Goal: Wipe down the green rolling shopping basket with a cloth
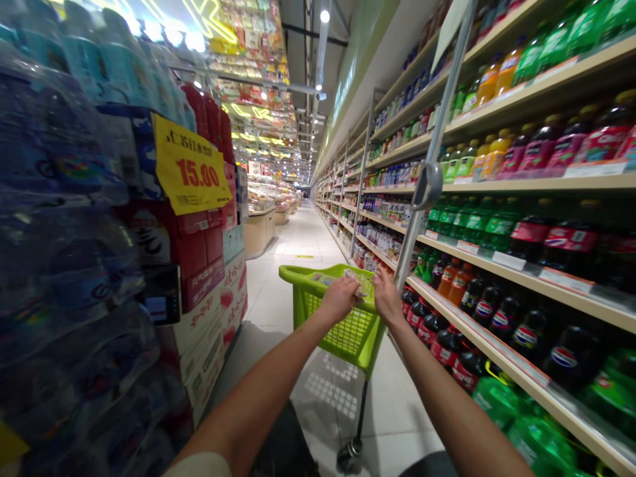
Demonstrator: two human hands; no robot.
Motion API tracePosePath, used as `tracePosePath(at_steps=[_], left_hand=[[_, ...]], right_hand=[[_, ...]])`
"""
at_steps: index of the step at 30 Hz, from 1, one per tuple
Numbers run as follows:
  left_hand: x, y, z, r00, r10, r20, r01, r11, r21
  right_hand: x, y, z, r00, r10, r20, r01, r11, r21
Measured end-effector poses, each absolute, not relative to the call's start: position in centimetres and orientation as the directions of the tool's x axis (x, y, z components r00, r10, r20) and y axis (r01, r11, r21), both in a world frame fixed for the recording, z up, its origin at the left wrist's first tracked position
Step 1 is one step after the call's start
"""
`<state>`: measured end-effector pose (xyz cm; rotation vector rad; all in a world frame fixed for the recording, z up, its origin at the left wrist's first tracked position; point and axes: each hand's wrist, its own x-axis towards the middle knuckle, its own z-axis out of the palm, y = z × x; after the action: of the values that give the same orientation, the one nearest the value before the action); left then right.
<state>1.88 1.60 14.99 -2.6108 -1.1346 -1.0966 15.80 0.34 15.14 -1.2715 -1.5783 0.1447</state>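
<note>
My left hand is closed on a small crinkled clear packet, held over the near side of a lime-green shopping cart. What the packet contains is too small to tell. Beside it, my right hand is raised at the cart's right rim with its fingers curled together. Whether anything is pinched between those fingers is not visible. Some flat items show inside the cart basket, partly covered by my left hand and the rim.
Shelves of bottled drinks line the right side, with a metal post close by. Shrink-wrapped water bottles and stacked cartons stand at the left, under a yellow price sign. A tiled aisle runs straight ahead.
</note>
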Motion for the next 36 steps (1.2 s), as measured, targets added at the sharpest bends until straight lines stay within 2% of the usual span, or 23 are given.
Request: tracePosePath(at_steps=[2,4,7,9,11,13,15,18,20,24,26,28,30,32,34,36], left_hand=[[-0.3,2.3,15.0,0.48,0.594,0.646,0.685,-0.714,0.147],[-2.8,3.0,15.0,0.372,0.639,0.673,0.731,-0.649,0.212],[-4.1,3.3,14.9,0.163,0.684,0.711,0.766,-0.542,0.346],[-2.5,2.9,14.5,0.247,0.653,0.716,0.718,-0.62,0.317],[-0.2,2.4,14.0,0.461,0.554,0.694,0.605,-0.768,0.21],[0.7,2.1,13.8,0.558,0.482,0.675,0.539,-0.83,0.147],[-0.8,2.3,13.8,0.512,0.494,0.702,0.564,-0.81,0.16],[-4.3,2.8,13.9,0.318,0.558,0.767,0.649,-0.717,0.252],[-4.3,2.6,13.8,0.281,0.559,0.78,0.663,-0.701,0.264],[1.0,1.3,13.5,0.554,0.416,0.721,0.527,-0.846,0.083],[1.8,1.3,13.7,0.63,0.381,0.677,0.479,-0.877,0.048],[-0.1,2.0,14.1,0.611,0.435,0.662,0.514,-0.854,0.087],[-3.1,3.0,14.4,0.475,0.544,0.692,0.622,-0.764,0.174],[-4.6,3.3,14.5,0.392,0.583,0.712,0.67,-0.711,0.212],[-3.2,2.6,14.3,0.405,0.568,0.716,0.662,-0.722,0.199],[0.1,1.6,14.0,0.559,0.46,0.69,0.559,-0.824,0.097]], right_hand=[[16.6,-0.2,14.4,0.098,0.778,0.62,0.818,0.292,-0.496],[16.5,-0.7,13.8,0.057,0.811,0.583,0.875,0.24,-0.42],[15.5,-0.8,13.3,0.085,0.786,0.613,0.874,0.237,-0.424],[14.8,-0.7,13.1,0.104,0.756,0.647,0.861,0.257,-0.439],[14.7,-0.6,12.9,0.083,0.723,0.686,0.844,0.315,-0.434],[15.2,-0.6,12.6,0.061,0.691,0.721,0.817,0.38,-0.433],[16.1,-0.8,12.4,0.065,0.676,0.734,0.796,0.408,-0.446],[17.3,-1.1,12.5,0.107,0.684,0.722,0.79,0.382,-0.479],[17.7,-1.3,12.6,0.137,0.698,0.703,0.786,0.355,-0.506],[18.3,-1.7,12.8,0.112,0.704,0.701,0.765,0.389,-0.513],[18.9,-2.0,12.9,0.085,0.711,0.698,0.754,0.412,-0.512],[19.7,-2.2,13.0,0.077,0.731,0.678,0.75,0.406,-0.523],[20.3,-2.3,13.2,0.089,0.753,0.652,0.766,0.367,-0.528],[20.4,-2.1,13.7,0.122,0.776,0.619,0.814,0.279,-0.51],[19.9,-1.7,14.4,0.122,0.792,0.598,0.867,0.208,-0.452],[19.1,-1.3,15.0,0.092,0.794,0.6,0.893,0.2,-0.402]])
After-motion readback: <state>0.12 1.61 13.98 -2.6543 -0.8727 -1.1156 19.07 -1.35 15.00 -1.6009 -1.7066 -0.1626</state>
